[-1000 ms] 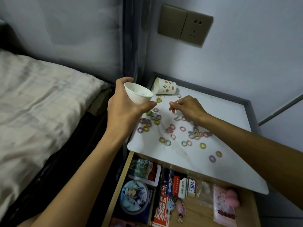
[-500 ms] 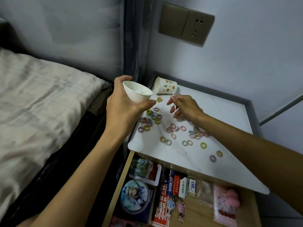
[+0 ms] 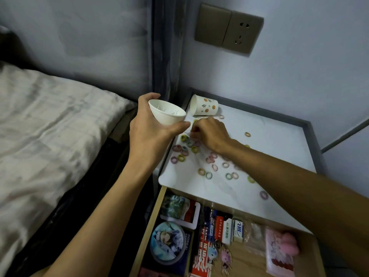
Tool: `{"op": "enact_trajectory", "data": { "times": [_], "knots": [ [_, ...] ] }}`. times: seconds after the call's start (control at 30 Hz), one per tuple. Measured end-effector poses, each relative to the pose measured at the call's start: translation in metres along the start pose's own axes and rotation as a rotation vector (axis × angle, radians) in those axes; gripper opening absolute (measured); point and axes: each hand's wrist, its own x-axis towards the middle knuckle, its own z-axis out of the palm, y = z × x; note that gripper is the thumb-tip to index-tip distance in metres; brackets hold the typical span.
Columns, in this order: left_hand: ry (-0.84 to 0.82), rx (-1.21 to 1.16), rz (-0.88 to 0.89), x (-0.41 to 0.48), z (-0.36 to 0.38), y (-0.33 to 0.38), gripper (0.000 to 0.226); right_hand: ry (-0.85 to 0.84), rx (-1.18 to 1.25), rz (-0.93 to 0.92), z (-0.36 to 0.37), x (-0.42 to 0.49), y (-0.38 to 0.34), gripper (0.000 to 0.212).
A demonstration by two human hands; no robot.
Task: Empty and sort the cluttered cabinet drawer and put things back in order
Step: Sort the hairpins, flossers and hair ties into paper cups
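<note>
Left hand point(image 3: 147, 134): clasps the tilted white paper cup point(image 3: 166, 114), at 10 o'clock of the nightstand top point(image 3: 279, 156).
Right hand point(image 3: 211, 132): curled over the hair ties point(image 3: 208, 175); any pinch is hidden, so I can't tell.
Risk: I'd expect a missed drop to send ties rolling into the open drawer point(image 3: 151, 220) at 6 o'clock.
Room: bed point(image 3: 50, 126) at 9 o'clock, wall socket point(image 3: 229, 29) at 12.

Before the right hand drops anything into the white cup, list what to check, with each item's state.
1. Grip: left hand wraps white cup, ok.
2. Mouth: the cup opens upward, tilted toward right hand, ok.
3. Pick: whether right hand pinches anything, cannot tell; its fingertips curl under, out of sight.
4. Room: only a low layer of white bits shows inside, ok.
5. Spare: patterned cup lies on its side, not ok.
6. Clearing: many hair ties lie scattered on cabinet top, not ok.
</note>
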Motion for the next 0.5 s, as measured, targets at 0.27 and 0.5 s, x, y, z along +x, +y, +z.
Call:
{"op": "enact_trajectory", "data": {
  "times": [0.27,0.5],
  "knots": [
    [0.003,-0.007,-0.002,0.001,-0.002,-0.001,0.084,-0.047,-0.042,-0.032,0.011,-0.002,-0.007,0.023],
    [0.008,-0.014,-0.02,0.0,-0.003,-0.001,0.082,-0.066,-0.133,-0.051,0.009,-0.013,-0.004,0.02]
  ]
}}
